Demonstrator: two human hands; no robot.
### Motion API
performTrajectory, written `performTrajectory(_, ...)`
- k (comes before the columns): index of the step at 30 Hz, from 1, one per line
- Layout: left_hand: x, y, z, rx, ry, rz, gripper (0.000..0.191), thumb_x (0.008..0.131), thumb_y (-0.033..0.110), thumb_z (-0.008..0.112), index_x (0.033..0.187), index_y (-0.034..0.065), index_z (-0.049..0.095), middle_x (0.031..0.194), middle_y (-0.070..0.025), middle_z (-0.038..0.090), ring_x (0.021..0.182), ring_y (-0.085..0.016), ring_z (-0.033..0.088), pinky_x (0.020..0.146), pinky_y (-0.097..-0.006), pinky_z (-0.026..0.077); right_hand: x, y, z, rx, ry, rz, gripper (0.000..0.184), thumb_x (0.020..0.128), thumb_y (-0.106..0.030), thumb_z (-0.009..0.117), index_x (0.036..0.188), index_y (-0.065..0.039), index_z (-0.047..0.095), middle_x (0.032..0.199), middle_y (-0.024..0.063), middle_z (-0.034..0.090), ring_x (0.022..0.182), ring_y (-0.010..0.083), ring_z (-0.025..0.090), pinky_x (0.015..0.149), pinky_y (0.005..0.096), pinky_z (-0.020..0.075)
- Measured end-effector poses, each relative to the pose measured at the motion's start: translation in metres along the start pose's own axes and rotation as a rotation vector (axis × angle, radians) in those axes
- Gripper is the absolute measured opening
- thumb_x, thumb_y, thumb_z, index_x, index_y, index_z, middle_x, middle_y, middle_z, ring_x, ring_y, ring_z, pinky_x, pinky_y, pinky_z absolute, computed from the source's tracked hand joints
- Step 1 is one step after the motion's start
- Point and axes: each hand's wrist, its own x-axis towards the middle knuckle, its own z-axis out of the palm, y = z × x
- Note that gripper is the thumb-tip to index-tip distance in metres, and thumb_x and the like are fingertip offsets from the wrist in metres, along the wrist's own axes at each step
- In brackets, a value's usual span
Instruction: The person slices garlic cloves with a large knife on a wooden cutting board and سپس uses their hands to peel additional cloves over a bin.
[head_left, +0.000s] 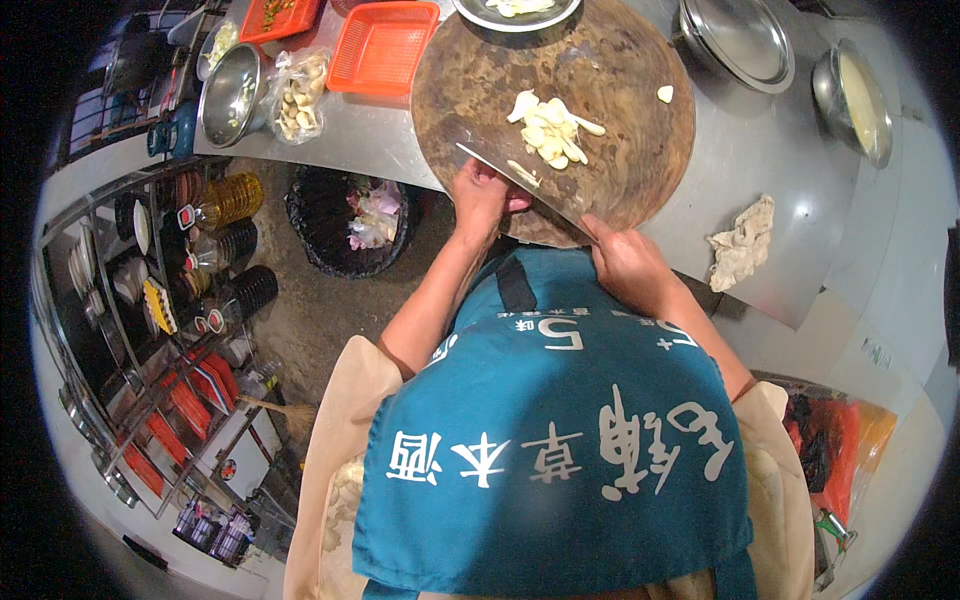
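A cleaver is seen almost edge-on, its blade slanting over the near part of a round wooden chopping block. My right hand grips its handle at the near right edge of the block. My left hand is at the blade's near side with curled fingers; whether they pinch anything is hidden. Beyond the blade lies a pile of garlic slices, and a few thin slices rest right against it. One pale garlic piece lies apart on the right of the block.
Left of the block are an orange plastic basket, a bag of garlic cloves and a steel bowl. A plate stands on the block's far edge. A cloth lies right. A lined bin stands below left.
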Motion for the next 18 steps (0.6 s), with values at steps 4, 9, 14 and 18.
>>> performTrajectory(4, 0.001, 0.005, 0.003, -0.021, 0.023, -0.022, 0.015, 0.085, -0.002, 0.051, 0.099, -0.0051, 0.051, 0.084, -0.0155, 0.064, 0.067, -0.022, 0.065, 0.054, -0.0329, 0.058, 0.020, 0.005, 0.007, -0.013, -0.039, -0.010, 0.034, 0.081, -0.005, 0.046, 0.114, 0.000, 0.052, 0.075, 0.0289, 0.058, 0.073, 0.0446, 0.058, 0.068, 0.0512, 0.0455)
performTrajectory(9, 0.003, 0.000, -0.005, -0.057, -0.012, -0.031, 0.015, 0.085, -0.002, 0.050, 0.099, -0.0054, 0.054, 0.084, -0.0149, 0.063, 0.066, -0.022, 0.065, 0.052, -0.0306, 0.056, 0.022, 0.008, 0.011, -0.056, 0.028, -0.079, 0.035, 0.080, -0.004, 0.047, 0.114, 0.001, 0.052, 0.076, 0.0297, 0.058, 0.073, 0.0453, 0.058, 0.068, 0.0514, 0.0452)
performTrajectory(14, 0.003, 0.001, -0.001, 0.032, 0.075, 0.013, 0.014, 0.084, -0.002, 0.051, 0.097, -0.0058, 0.055, 0.085, -0.0144, 0.063, 0.064, -0.022, 0.064, 0.048, -0.0285, 0.054, 0.005, 0.002, -0.002, -0.037, -0.040, -0.032, 0.035, 0.080, -0.005, 0.047, 0.114, 0.002, 0.052, 0.076, 0.0297, 0.058, 0.073, 0.0451, 0.058, 0.068, 0.0509, 0.0457)
performTrajectory(18, 0.002, 0.000, -0.005, -0.017, -0.009, 0.023, 0.015, 0.084, -0.002, 0.051, 0.098, -0.0055, 0.056, 0.087, -0.0142, 0.063, 0.066, -0.022, 0.064, 0.049, -0.0295, 0.054, 0.018, 0.005, 0.006, -0.008, -0.049, -0.041, 0.035, 0.080, -0.006, 0.047, 0.114, 0.001, 0.053, 0.078, 0.0303, 0.058, 0.075, 0.0447, 0.058, 0.069, 0.0497, 0.0463)
